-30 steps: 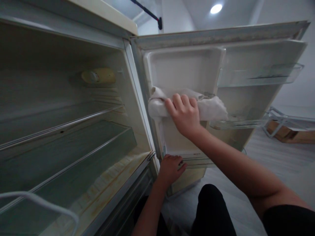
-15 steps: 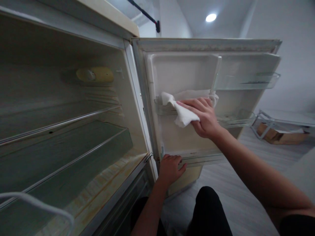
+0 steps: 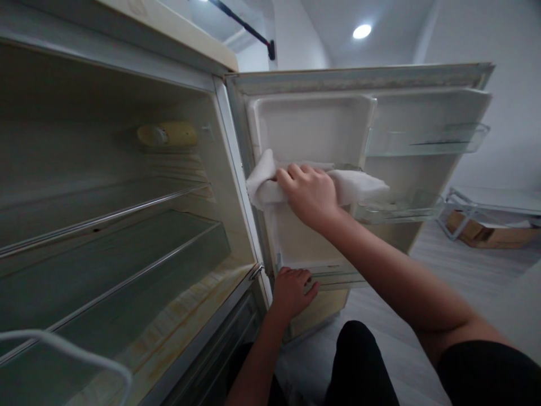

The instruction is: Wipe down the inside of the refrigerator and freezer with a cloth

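Note:
A white cloth is bunched under my right hand, which closes over it at the middle shelf of the open fridge door. One end of the cloth sticks up near the hinge side and the other spreads to the right. Lower down, my left hand is hooked over the rim of the bottom door shelf, its fingers curled and thumb apart. The fridge interior lies open on the left, with glass shelves and yellowish stains along its base.
A white cable or tube crosses the lower left in front of the fridge. My knee is below the door. Clear door bins project on the right. Farther back, a cardboard box sits under a metal-framed rack.
My right hand has moved left along the middle door shelf with the cloth, now nearer the hinge. My left hand stays at the bottom shelf. The view has shifted slightly.

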`<state>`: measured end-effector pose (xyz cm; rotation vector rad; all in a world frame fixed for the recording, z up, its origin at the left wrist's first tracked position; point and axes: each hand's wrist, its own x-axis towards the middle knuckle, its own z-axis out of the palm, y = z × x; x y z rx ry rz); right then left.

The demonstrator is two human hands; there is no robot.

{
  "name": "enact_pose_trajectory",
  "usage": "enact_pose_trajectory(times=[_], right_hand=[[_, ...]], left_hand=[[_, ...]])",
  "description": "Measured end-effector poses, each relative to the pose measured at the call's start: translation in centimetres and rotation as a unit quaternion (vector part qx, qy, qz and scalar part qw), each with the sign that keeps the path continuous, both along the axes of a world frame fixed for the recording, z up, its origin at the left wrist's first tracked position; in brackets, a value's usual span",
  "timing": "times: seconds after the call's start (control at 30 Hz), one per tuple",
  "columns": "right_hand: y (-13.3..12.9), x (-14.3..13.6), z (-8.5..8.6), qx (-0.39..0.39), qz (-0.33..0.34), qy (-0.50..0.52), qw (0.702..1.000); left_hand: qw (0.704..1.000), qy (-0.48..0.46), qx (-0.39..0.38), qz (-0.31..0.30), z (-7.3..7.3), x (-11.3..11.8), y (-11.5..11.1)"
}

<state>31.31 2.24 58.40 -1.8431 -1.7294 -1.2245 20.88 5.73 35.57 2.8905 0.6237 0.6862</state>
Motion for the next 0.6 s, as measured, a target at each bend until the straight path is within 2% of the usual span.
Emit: enact_pose_trajectory(times=[0.13,0.23,0.5,0.6], right_hand=[[2.1,-2.0,-1.0,0.048,0.008,-0.010,0.999],[1.9,-1.6,-1.4,0.051,0.016,-0.030,0.998],[-3.7,6.1,-1.8,0.060,-0.026,-0.045,0.997],[-5.2,8.3,-1.4,0.042,0.004,-0.021,0.999]], left_hand=[[1.000,-0.015,0.011,0.002,-0.4,0.0,0.0],[1.000,-0.023,0.017,0.002,-0.5,-0.1,0.1],[1.000,-0.023,0.002,-0.014,-0.2,-0.5,0.1],[0.999,-0.035,0.006,-0.010,-0.3,-0.2,0.0]])
